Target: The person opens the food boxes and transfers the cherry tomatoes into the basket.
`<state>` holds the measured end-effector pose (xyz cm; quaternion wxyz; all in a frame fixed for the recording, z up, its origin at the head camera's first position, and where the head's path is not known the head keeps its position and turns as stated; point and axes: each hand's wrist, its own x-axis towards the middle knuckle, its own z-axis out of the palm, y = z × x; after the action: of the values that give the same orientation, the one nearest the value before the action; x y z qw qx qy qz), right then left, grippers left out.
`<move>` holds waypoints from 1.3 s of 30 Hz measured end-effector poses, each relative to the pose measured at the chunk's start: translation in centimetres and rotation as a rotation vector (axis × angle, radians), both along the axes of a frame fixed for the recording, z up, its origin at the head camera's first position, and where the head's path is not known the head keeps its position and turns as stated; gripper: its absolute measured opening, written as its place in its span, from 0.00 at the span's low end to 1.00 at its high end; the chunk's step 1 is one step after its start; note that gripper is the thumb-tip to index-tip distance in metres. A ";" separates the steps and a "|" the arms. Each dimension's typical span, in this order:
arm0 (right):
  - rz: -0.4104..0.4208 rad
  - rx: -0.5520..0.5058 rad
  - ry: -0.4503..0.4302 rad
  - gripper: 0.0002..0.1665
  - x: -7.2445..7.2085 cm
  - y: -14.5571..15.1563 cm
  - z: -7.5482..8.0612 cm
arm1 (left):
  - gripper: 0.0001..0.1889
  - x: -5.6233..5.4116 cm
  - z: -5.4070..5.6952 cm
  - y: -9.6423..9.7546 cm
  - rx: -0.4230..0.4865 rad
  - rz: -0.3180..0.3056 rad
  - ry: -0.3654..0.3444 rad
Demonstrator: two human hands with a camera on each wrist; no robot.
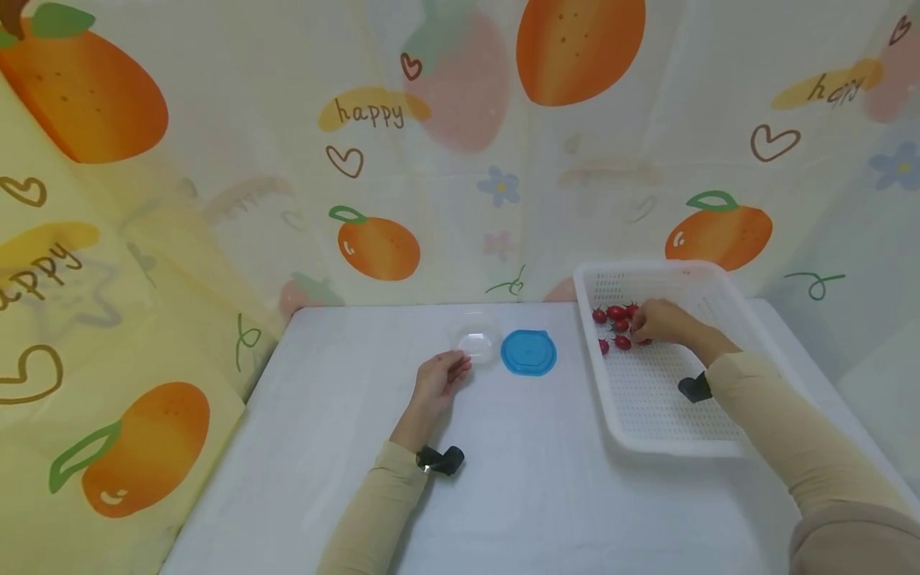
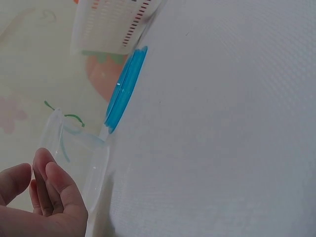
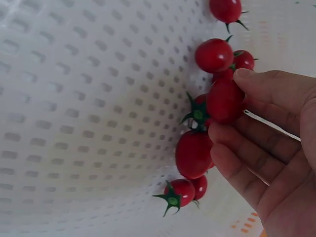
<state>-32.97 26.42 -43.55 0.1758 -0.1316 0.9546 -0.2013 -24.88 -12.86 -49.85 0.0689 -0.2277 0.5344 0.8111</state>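
My left hand [image 1: 436, 382] pinches the near-left rim of a small clear plastic container [image 1: 477, 345]. In the left wrist view the clear container [image 2: 91, 158] rises behind the curled fingers [image 2: 64, 185]. A blue lid [image 1: 529, 353] lies flat just right of the container. Over at the right, my right hand [image 1: 664, 321] reaches into a white perforated basket [image 1: 618, 431]. In the right wrist view its thumb and fingers close round a red cherry tomato [image 3: 225, 101]. Several other cherry tomatoes [image 3: 193, 154] with green stems lie close about it.
The basket's raised walls [image 1: 602, 399] stand between the blue lid and the tomatoes. A white cloth [image 1: 517, 479] covers the table. Behind it hangs a fruit-printed curtain [image 1: 460, 192], which also runs along the left side.
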 end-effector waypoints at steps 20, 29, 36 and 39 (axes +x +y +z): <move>0.030 0.024 -0.025 0.08 0.5 0.1 -1.4 | 0.13 0.1 0.1 0.0 -0.015 -0.013 -0.011; -0.008 0.028 -0.036 0.08 0.4 0.1 -1.6 | 0.14 0.3 0.3 0.1 -0.024 -0.007 -0.013; -0.009 0.014 -0.006 0.11 0.7 0.6 -1.6 | 0.14 0.2 0.2 0.1 -0.024 -0.022 -0.020; 0.005 0.005 -0.005 0.12 0.9 0.7 -1.3 | 0.14 0.3 0.2 0.1 -0.028 -0.030 -0.017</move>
<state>-32.09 27.10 -44.81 0.1788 -0.1330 0.9544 -0.1988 -24.58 -12.78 -49.65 0.0821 -0.2276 0.5484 0.8004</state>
